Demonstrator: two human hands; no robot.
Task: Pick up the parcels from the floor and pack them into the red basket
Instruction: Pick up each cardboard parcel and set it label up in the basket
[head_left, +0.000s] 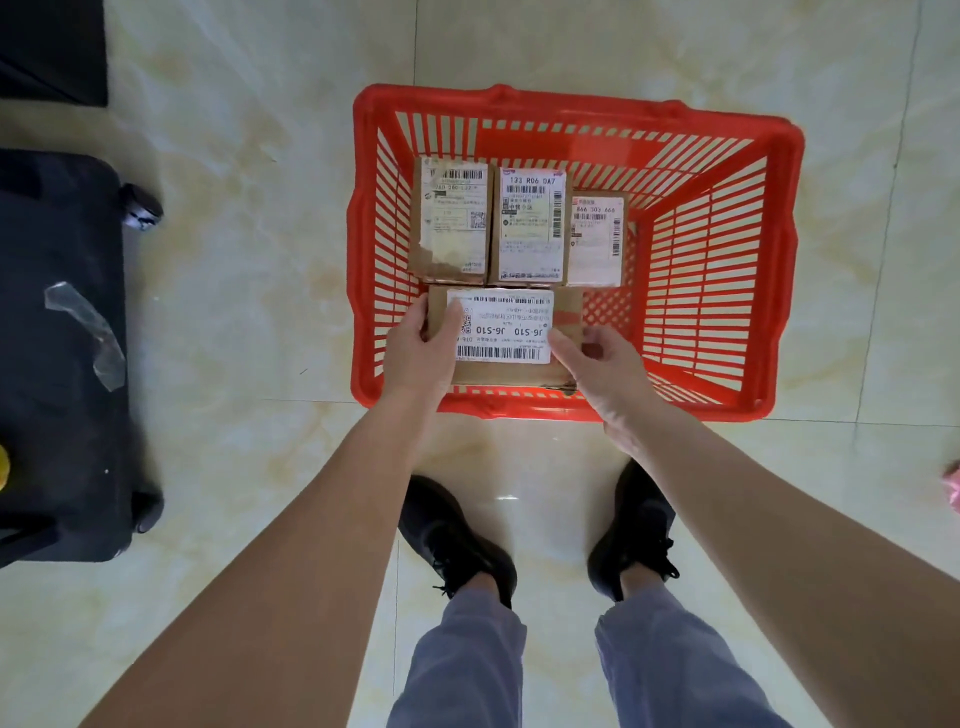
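- Both hands clamp the J6-S10 parcel (506, 332): left hand (418, 348) wraps one short end, right hand (602, 371) pinches the other, so it stays level.
- It's inside the red basket (727, 410), at the near wall.
- Three parcels (524, 228) line the back, so I reckon this one starts the next row.

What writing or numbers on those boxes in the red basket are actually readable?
"J6-S10 J6-S10", upside down, on the label of the held parcel.
"133 R06 0A7" on the middle parcel.
"866 303 666" on the right parcel.
The left parcel shows a number like "760 260", too blurred to confirm.
Barcodes, QR codes and small print on all four labels are too small to read.
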